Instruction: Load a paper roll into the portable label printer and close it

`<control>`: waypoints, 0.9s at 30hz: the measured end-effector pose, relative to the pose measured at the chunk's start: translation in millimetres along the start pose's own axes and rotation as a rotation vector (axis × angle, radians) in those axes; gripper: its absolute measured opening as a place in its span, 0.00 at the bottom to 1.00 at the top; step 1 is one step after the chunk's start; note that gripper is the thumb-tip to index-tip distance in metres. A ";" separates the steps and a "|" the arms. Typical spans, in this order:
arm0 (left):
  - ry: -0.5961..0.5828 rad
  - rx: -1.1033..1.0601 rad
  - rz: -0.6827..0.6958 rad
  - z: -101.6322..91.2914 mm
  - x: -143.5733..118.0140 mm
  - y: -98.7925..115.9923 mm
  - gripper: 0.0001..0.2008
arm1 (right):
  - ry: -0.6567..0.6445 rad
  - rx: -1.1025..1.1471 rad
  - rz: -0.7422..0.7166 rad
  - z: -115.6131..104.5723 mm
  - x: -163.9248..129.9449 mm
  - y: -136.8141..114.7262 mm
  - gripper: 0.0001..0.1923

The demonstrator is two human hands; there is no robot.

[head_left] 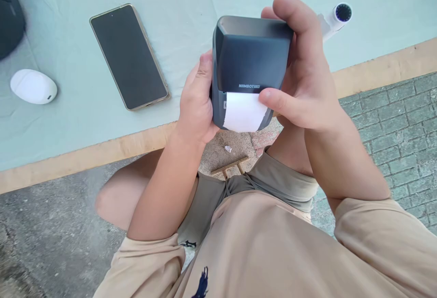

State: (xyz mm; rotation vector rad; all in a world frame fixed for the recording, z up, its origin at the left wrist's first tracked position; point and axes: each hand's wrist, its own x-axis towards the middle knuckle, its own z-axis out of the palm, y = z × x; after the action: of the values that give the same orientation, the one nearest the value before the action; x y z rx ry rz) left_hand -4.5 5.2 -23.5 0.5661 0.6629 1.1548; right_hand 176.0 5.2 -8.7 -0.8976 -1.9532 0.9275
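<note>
A dark grey label printer is held up in front of me, above the table's near edge. White label paper sticks out of its slot at the bottom. My left hand grips the printer's left side from below. My right hand wraps around its right side, fingers over the top, and the thumb presses on the right edge of the paper.
A table with a pale green cloth and a wooden edge lies ahead. On it are a black phone, a white oval case, a dark object at far left, and a white handheld device behind my right hand. Paved ground lies below.
</note>
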 end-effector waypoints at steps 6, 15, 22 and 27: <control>0.010 -0.042 -0.047 5.2 3.5 1.1 0.19 | 0.323 -0.237 0.164 -0.8 7.5 -35.6 0.34; -0.125 -0.105 -0.038 10.0 -0.6 3.5 0.15 | 0.476 -0.470 0.149 -8.4 34.9 -54.2 0.03; -0.139 -0.062 -0.006 7.5 -0.8 1.0 0.09 | -0.256 -1.139 0.286 -10.1 46.7 -54.3 0.19; -0.161 -0.063 -0.006 3.7 -1.4 0.3 0.06 | -0.315 -1.124 0.402 -13.2 59.9 -64.9 0.17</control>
State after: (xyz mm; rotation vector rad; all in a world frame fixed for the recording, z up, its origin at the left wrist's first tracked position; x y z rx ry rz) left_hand -2.3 3.7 -20.5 0.5960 0.4884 1.1084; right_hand 143.8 27.1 71.6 -1.8964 -2.6295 0.0595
